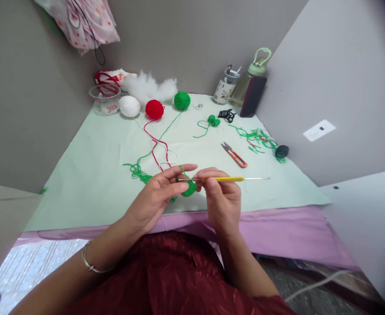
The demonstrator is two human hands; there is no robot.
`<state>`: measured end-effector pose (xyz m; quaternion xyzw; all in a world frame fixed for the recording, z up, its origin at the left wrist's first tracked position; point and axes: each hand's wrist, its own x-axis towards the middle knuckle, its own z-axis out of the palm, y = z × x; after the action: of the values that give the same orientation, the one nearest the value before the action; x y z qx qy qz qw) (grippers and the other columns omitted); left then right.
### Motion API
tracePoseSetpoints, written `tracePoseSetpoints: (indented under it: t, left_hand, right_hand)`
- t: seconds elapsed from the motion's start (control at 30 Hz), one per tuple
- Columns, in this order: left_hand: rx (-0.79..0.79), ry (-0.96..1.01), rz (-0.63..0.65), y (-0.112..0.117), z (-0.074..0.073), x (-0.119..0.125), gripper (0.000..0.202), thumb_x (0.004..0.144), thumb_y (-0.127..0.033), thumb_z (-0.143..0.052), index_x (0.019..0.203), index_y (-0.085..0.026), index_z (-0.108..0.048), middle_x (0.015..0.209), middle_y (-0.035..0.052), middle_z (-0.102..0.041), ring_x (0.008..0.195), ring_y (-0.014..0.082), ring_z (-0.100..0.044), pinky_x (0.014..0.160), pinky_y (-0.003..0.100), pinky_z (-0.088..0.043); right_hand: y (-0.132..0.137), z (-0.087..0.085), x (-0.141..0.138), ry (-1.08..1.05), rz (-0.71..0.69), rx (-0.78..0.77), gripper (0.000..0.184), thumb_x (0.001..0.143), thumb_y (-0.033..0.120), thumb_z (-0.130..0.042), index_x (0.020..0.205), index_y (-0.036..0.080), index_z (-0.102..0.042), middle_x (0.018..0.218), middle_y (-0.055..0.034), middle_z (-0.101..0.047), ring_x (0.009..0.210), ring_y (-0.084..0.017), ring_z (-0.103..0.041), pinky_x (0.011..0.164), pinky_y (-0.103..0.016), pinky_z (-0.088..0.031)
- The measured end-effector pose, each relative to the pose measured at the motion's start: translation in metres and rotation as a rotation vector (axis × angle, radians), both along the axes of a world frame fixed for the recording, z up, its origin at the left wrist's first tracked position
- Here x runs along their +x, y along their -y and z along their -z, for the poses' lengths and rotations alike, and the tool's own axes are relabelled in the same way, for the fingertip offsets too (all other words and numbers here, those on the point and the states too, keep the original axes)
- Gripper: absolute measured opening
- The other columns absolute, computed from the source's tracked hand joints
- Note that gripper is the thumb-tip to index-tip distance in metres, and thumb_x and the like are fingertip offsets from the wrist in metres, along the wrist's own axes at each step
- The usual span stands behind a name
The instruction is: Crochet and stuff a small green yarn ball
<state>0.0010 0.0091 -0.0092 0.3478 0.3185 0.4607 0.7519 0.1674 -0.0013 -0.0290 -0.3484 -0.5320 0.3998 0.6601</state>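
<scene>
Between the thumb and fingers of my left hand (159, 192) is a small green crochet piece (189, 188). Green yarn passes over its raised index finger. My right hand (223, 197) pinches a crochet hook (227, 179) by its yellow handle, with the metal shaft lying across the top of the green piece. The hook's far tip is hard to make out near my left fingers. Loose green yarn (140, 172) lies in a tangle left of my left hand, and a strand runs back to the green yarn ball (182, 100).
White yarn (130, 106) and red yarn (154, 109) balls sit by fluffy stuffing (151, 87) and a plastic tub (105, 103). Orange thread snips (234, 155), yarn scraps (258, 138) and a black clip (227, 115) lie right. A phone (253, 97) leans on a bottle (244, 85).
</scene>
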Motion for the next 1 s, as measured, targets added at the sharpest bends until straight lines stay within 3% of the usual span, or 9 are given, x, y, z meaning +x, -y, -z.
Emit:
tracePoseSetpoints:
  t: [0.17, 0.27, 0.4, 0.53, 0.7, 0.77, 0.83, 0.9, 1.0]
  left_hand:
    - [0.121, -0.108, 0.07, 0.004, 0.001, -0.001, 0.035, 0.089, -0.029, -0.078, 0.124, -0.032, -0.078, 0.096, 0.0003, -0.067, 0.094, 0.0137, -0.059, 0.092, 0.027, -0.044]
    - [0.15, -0.141, 0.069, 0.004, -0.001, -0.003, 0.036, 0.087, -0.027, -0.08, 0.123, -0.032, -0.078, 0.091, -0.0014, -0.06, 0.089, 0.0127, -0.057, 0.09, 0.027, -0.044]
    - [0.197, -0.194, 0.048, 0.003, -0.002, -0.006, 0.037, 0.087, -0.025, -0.079, 0.123, -0.033, -0.077, 0.092, -0.002, -0.059, 0.086, 0.0115, -0.054, 0.088, 0.026, -0.043]
    - [0.255, -0.254, 0.002, 0.003, 0.0, -0.007, 0.037, 0.088, -0.024, -0.078, 0.125, -0.033, -0.077, 0.092, -0.0013, -0.06, 0.089, 0.0125, -0.056, 0.088, 0.026, -0.044]
    - [0.273, -0.297, -0.129, 0.007, 0.001, 0.0, 0.04, 0.086, -0.02, -0.08, 0.125, -0.033, -0.077, 0.091, -0.0019, -0.061, 0.091, 0.0115, -0.057, 0.089, 0.024, -0.044]
    - [0.201, -0.221, -0.14, 0.008, 0.001, 0.003, 0.046, 0.084, -0.021, -0.083, 0.128, -0.032, -0.076, 0.092, -0.0018, -0.062, 0.09, 0.0115, -0.057, 0.088, 0.024, -0.045]
    - [0.061, -0.097, -0.071, 0.007, 0.001, 0.004, 0.049, 0.082, -0.026, -0.085, 0.13, -0.028, -0.075, 0.09, -0.0006, -0.064, 0.086, 0.012, -0.058, 0.084, 0.024, -0.047]
    - [-0.067, 0.0, 0.009, 0.005, 0.0, 0.002, 0.046, 0.082, -0.029, -0.085, 0.126, -0.023, -0.077, 0.089, 0.0009, -0.065, 0.082, 0.0122, -0.058, 0.082, 0.024, -0.048]
    - [-0.092, 0.029, 0.006, 0.002, -0.001, -0.001, 0.038, 0.081, -0.026, -0.084, 0.119, -0.02, -0.08, 0.089, 0.0015, -0.065, 0.082, 0.0122, -0.057, 0.084, 0.025, -0.048]
  right_hand:
    - [0.0, 0.0, 0.001, -0.051, -0.026, -0.08, 0.013, 0.099, 0.031, -0.067, 0.097, 0.026, -0.079, 0.089, -0.001, -0.074, 0.074, -0.012, -0.064, 0.07, -0.027, -0.054]
    - [-0.001, -0.003, 0.004, -0.134, -0.086, -0.106, 0.018, 0.101, 0.033, -0.064, 0.093, 0.023, -0.077, 0.085, -0.001, -0.073, 0.07, -0.011, -0.063, 0.068, -0.026, -0.053]
    - [0.001, -0.008, 0.007, -0.077, -0.089, -0.067, 0.021, 0.105, 0.032, -0.057, 0.095, 0.022, -0.073, 0.087, -0.002, -0.075, 0.071, -0.012, -0.066, 0.07, -0.029, -0.056]
    - [0.008, -0.011, 0.008, 0.177, 0.053, 0.066, 0.021, 0.106, 0.024, -0.052, 0.101, 0.023, -0.072, 0.092, -0.0023, -0.075, 0.073, -0.013, -0.068, 0.071, -0.031, -0.058]
    - [0.013, -0.003, 0.006, 0.628, 0.22, 0.444, 0.025, 0.103, 0.013, -0.053, 0.119, 0.024, -0.068, 0.102, -0.0061, -0.077, 0.09, -0.017, -0.073, 0.078, -0.033, -0.061]
    - [0.014, 0.003, 0.004, 0.778, 0.331, 0.559, 0.028, 0.099, 0.012, -0.059, 0.122, 0.024, -0.07, 0.107, -0.0082, -0.077, 0.097, -0.02, -0.073, 0.08, -0.035, -0.063]
    - [0.014, 0.007, 0.002, 0.837, 0.406, 0.606, 0.032, 0.097, 0.013, -0.063, 0.123, 0.028, -0.073, 0.112, -0.0083, -0.076, 0.099, -0.022, -0.074, 0.079, -0.036, -0.063]
    - [0.014, 0.007, 0.002, 0.746, 0.379, 0.53, 0.03, 0.098, 0.016, -0.063, 0.121, 0.03, -0.075, 0.111, -0.0072, -0.077, 0.096, -0.022, -0.074, 0.077, -0.037, -0.063]
    - [0.011, 0.001, 0.003, 0.37, 0.246, 0.251, 0.024, 0.103, 0.021, -0.056, 0.111, 0.029, -0.077, 0.094, -0.0047, -0.076, 0.078, -0.019, -0.07, 0.069, -0.036, -0.059]
